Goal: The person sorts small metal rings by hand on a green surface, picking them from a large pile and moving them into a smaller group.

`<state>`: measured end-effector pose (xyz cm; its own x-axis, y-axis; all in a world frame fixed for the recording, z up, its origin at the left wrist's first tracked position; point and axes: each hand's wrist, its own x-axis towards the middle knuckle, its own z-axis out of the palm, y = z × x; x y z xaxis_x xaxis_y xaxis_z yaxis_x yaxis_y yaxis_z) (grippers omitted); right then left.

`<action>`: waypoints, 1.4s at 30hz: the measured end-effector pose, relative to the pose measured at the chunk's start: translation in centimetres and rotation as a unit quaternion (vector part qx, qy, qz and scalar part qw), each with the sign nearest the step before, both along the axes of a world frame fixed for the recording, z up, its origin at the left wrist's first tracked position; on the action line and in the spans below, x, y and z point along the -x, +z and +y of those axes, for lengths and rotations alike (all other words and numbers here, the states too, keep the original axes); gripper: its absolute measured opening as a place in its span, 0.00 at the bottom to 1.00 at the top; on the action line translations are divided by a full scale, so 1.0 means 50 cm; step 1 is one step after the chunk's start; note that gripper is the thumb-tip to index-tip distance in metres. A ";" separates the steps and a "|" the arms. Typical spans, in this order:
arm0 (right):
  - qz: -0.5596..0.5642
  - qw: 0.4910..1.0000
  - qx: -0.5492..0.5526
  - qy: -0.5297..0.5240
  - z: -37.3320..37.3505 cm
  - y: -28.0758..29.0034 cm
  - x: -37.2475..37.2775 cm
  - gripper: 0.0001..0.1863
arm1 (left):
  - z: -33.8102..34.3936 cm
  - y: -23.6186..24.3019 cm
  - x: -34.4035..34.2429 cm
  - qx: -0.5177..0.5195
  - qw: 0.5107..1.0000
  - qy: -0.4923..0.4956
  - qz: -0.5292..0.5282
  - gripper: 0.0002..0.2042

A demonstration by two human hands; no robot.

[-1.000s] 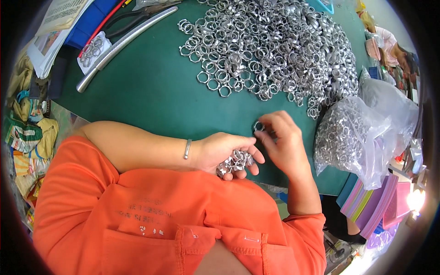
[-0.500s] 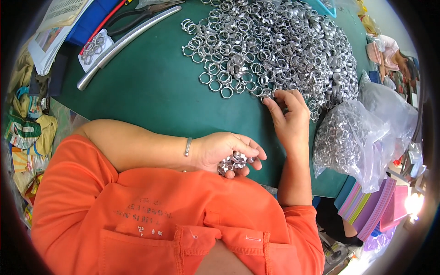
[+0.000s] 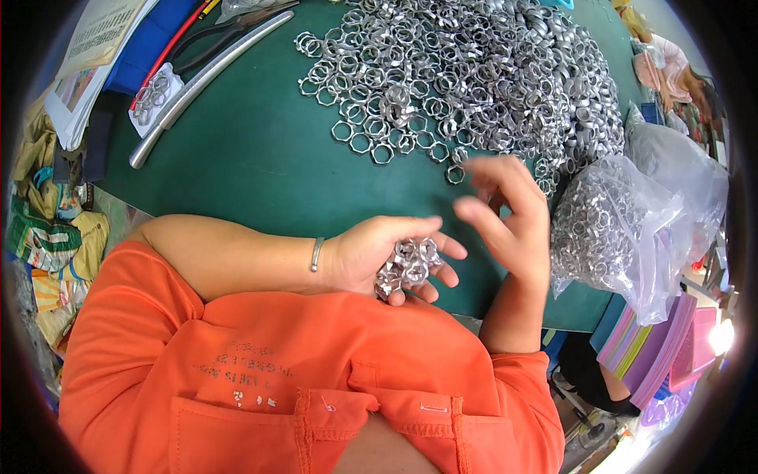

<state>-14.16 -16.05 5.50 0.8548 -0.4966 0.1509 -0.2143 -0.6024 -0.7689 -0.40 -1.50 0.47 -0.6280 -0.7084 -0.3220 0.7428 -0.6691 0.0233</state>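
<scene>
My left hand (image 3: 371,257) is palm up, fingers loosely curled around several silver faceted metal rings (image 3: 412,259) heaped in the palm. Across from it, my right hand (image 3: 509,217) hovers above the table at the near edge of a big pile of similar rings (image 3: 466,79). Its thumb and forefinger are apart, and I see nothing between them; the fingertips are a little smeared by motion. Just left of the forefinger, a single ring (image 3: 455,174) lies at the pile's edge.
A plastic bag of rings (image 3: 600,225) stands right of my right forearm. At the far left of the green table (image 3: 237,170) lie a long metal rod (image 3: 213,79), pliers (image 3: 217,47) and a small paper with rings (image 3: 154,96). Colored foam sheets (image 3: 643,347) are stacked at right.
My right hand has drawn back from the pile's edge toward me, and its thumb and forefinger have parted. My left hand has opened slightly, showing more of the rings in its palm.
</scene>
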 end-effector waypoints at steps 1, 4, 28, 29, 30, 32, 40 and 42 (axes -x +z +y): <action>0.032 0.996 0.055 -0.056 0.008 -0.022 -0.010 0.16 | 0.001 -0.002 0.001 0.004 1.000 -0.011 -0.029 0.20; 0.066 0.985 0.117 -0.112 0.004 -0.049 -0.014 0.11 | 0.002 0.001 0.000 0.009 0.997 -0.019 -0.078 0.17; 0.065 0.975 0.177 -0.122 0.002 -0.064 -0.018 0.07 | 0.007 -0.007 0.004 0.021 0.999 0.003 -0.047 0.16; 0.043 0.980 0.159 -0.113 0.004 -0.062 -0.018 0.06 | 0.009 -0.007 0.001 0.022 0.999 0.002 -0.048 0.13; 0.022 0.984 0.142 -0.105 0.004 -0.061 -0.018 0.06 | 0.008 -0.006 0.002 0.023 0.999 0.002 -0.048 0.13; -0.043 0.982 0.157 -0.091 0.015 -0.069 -0.032 0.06 | 0.006 -0.005 0.005 0.028 0.998 0.001 -0.052 0.13; -0.090 0.995 0.033 0.037 -0.005 -0.040 -0.009 0.07 | 0.005 0.004 -0.005 0.003 0.998 0.044 -0.035 0.25; -0.155 0.978 -0.113 0.083 0.004 -0.027 0.003 0.08 | 0.001 -0.002 -0.006 0.007 0.997 0.081 0.000 0.24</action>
